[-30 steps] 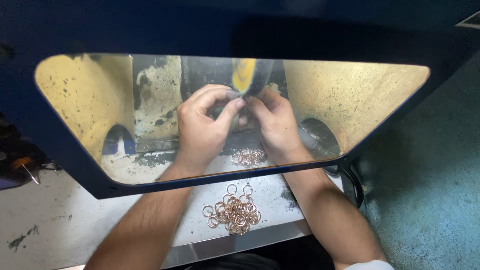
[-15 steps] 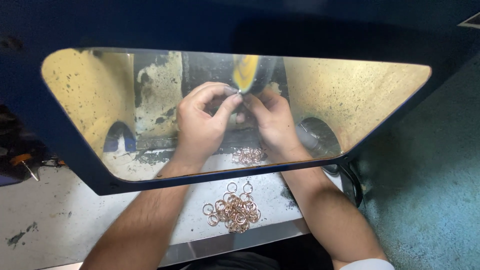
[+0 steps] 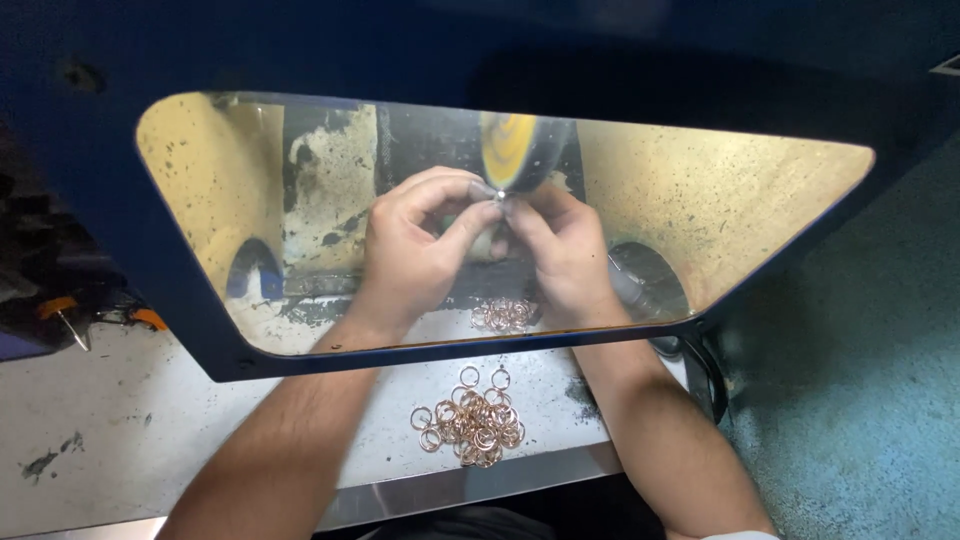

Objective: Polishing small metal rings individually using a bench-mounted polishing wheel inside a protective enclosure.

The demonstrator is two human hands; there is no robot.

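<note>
Evidently your left hand (image 3: pixel 415 250) and right hand (image 3: pixel 562 252) pinch one small, light, stiff ring (image 3: pixel 497 196) by its rim against the polishing wheel (image 3: pixel 520 150), fingertips closed tight.

Both hands meet before the wheel (image 3: pixel 520 150), behind the shield (image 3: pixel 180 260); ring pile (image 3: pixel 470 420) on tabletop (image 3: pixel 120 420) nearer.

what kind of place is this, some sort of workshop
Probably a small metal or jewellery polishing workshop. Both hands, left hand and right hand, hold a small piece at a yellow buffing wheel inside a blue hood, with copper-coloured rings piled on the stained bench.
</note>
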